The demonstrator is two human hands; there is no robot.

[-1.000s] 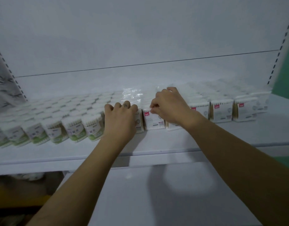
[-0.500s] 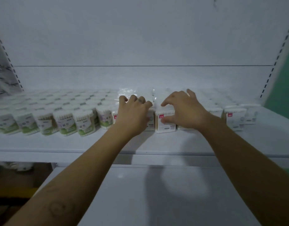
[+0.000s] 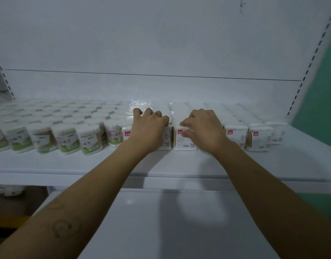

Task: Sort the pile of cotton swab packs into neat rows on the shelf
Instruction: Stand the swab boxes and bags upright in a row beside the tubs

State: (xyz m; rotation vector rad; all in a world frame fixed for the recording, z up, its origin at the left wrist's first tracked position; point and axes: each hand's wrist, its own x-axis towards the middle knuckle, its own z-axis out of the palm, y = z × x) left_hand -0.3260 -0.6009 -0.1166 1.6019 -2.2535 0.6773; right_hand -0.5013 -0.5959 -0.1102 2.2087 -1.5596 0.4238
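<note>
Gripping boxy red-labelled packs (image 3: pixel 185 142) | left hand (image 3: pixel 149 129) fingers curled over one | right hand (image 3: pixel 203 129) fingers pinching next | smooth white shelf (image 3: pixel 179 163)

On the white shelf (image 3: pixel 67 163), round packs (image 3: pixel 90 140) of cotton swabs with green labels stand upright in tight rows from 9 o'clock to the middle. From 12 to 3 o'clock, red-tagged square packs (image 3: pixel 185 139) stand upright in rows, with the pack at the far 3 o'clock end set slightly back.

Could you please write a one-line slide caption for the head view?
Left hand and right hand hold red-labelled swab packs on the white shelf, beside round green-labelled tubs.
</note>
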